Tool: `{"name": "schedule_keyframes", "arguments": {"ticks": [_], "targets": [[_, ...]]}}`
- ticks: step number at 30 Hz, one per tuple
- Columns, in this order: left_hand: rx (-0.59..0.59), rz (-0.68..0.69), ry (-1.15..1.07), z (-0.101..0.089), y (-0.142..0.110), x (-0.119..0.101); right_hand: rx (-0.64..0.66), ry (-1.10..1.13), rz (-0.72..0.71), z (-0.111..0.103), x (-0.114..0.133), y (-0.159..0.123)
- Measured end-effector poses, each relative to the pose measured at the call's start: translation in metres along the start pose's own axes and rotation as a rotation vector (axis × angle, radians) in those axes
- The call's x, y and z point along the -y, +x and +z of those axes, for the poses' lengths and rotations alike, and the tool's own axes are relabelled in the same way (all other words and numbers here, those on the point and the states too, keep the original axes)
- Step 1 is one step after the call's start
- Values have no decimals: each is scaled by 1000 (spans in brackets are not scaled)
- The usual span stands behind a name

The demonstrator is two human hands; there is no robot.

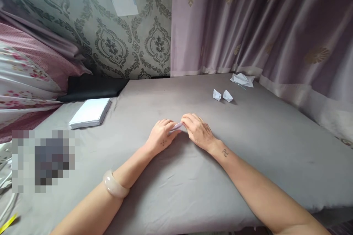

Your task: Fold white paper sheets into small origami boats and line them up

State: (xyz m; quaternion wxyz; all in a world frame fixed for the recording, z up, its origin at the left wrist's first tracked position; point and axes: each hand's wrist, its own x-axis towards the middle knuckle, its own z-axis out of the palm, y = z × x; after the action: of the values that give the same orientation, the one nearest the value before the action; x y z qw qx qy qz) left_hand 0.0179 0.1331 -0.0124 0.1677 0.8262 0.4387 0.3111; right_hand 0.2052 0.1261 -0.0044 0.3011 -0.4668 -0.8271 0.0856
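Observation:
Between my two hands is a small folded piece of white paper (176, 127), mostly covered by my fingers. My left hand (163, 134) pinches its left end, thumb below and fingers on top. The right end is gripped by my right hand (199, 130), its fingers curled over the paper. Both hands are low over the grey cloth near the middle of the view. Farther off to the right stand two small folded paper shapes (217, 95), side by side. How the held paper is folded cannot be made out.
A stack of white paper (89, 113) lies on the left of the grey cloth (275, 143). Behind it is a black folded item (95, 87). More folded paper (242, 79) sits at the back right by the curtain (215, 22). White cables (9, 205) and a yellow strip (9, 224) are at the left edge.

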Motion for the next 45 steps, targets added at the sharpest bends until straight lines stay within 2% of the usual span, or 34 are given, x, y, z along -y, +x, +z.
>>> {"name": "schedule_keyframes", "arguments": {"ticks": [3, 4, 6, 8, 10, 13, 18, 20, 22, 25, 28, 31, 34, 37, 39, 45], "targets": [[-88, -289, -535, 0, 1, -9, -131, 461, 211, -4, 10, 4], [-108, -379, -710, 0, 1, -11, -139, 639, 317, -5, 13, 5], [-146, -520, -965, 2, 2, -14, -70, 921, 489, -3, 18, 6], [-181, -617, -1090, 4, 2, -15, 24, 1056, 572, 0, 22, 6], [-206, -683, -1130, 6, 1, -14, 33, 1083, 611, 4, 25, 6], [-184, -702, -1104, 6, -1, -14, 34, 1084, 636, 6, 25, 7], [27, -668, -999, -2, -1, -12, 211, 991, 604, -5, 7, 8], [44, -647, -933, -4, -1, -9, 291, 882, 562, -9, -4, 9], [44, -568, -774, -4, -2, -5, 331, 770, 490, -10, -14, 10], [68, -302, -373, -1, -5, 3, 332, 624, 366, -8, -25, 13], [106, -36, -43, 3, -8, 10, 284, 494, 303, -2, -27, 18], [128, 122, 154, 2, -8, 13, 202, 404, 282, 7, -24, 22], [161, 220, 294, -3, -6, 12, 133, 333, 246, 17, -23, 23], [224, 289, 353, -6, -3, 10, 84, 231, 177, 22, -23, 20], [251, 302, 356, -7, -2, 10, 96, 169, 120, 21, -22, 15], [206, 196, 267, -2, -4, 13, 194, 23, 42, 3, -7, -8]]}}
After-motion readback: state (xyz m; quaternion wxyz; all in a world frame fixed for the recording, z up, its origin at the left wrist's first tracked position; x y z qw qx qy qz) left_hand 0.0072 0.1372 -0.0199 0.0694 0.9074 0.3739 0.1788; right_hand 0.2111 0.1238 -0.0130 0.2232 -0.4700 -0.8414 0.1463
